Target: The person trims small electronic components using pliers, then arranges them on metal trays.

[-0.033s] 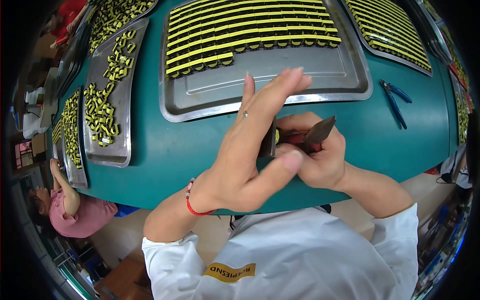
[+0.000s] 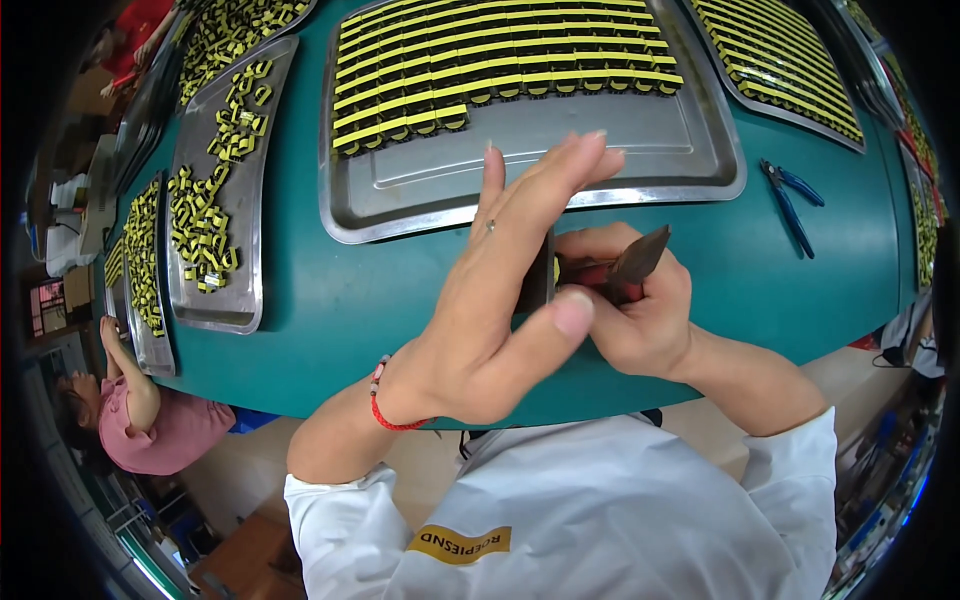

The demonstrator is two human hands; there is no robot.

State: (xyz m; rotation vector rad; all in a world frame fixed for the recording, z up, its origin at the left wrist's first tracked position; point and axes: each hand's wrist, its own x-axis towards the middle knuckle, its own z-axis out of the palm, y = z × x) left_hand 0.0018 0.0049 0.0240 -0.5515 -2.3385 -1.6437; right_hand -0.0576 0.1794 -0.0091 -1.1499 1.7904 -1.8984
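Observation:
My left hand (image 2: 480, 300) is open, with its fingers stretched out toward the metal tray and its thumb pointing at my right hand. Against its palm side stands a dark, flat-edged piece (image 2: 541, 275), mostly hidden by the hand. My right hand (image 2: 640, 320) is closed around a tool with a dark pointed tip (image 2: 640, 262) and red on its body; its exact kind is hidden. A bit of yellow shows between the two hands. Ahead lies the tray (image 2: 560, 165), bearing neat rows of small black parts with yellow strips (image 2: 500, 85).
Blue-handled cutters (image 2: 790, 205) lie on the green table (image 2: 330, 300) at right. A second tray of rowed parts (image 2: 780, 65) is behind them. At left, a narrow tray (image 2: 225, 310) holds loose parts. A co-worker in pink (image 2: 165, 420) sits at far left.
My left thumb has drawn back slightly, up and left from my right hand. The dark pointed tip has shifted a little upward. The trays and cutters are unchanged.

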